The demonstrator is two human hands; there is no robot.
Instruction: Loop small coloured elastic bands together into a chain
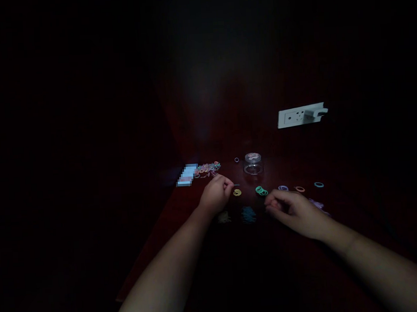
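My left hand [217,193] is closed in a pinch on a thin greenish band [236,185] that sticks out at its fingertips. Just right of it lie yellow bands [237,192]. My right hand [291,210] has its fingers curled together; whatever they hold, if anything, is too small to make out. Green bands [261,191] lie beyond its fingertips. Behind it are a purple band [283,188], an orange band [299,189] and a purple pile [317,205], partly covered by the hand. Between my hands, nearer me, sits a blue pile [248,214], with a dull yellow pile [224,216] to its left.
A mixed heap of colored bands [207,168] lies beside a lit, pixelated screen [187,175] at the back left. A clear lidded jar [253,164] stands near the wall, with a small band [236,159] left of it. A blue band [318,184] lies right. A wall socket [300,116] holds a plug.
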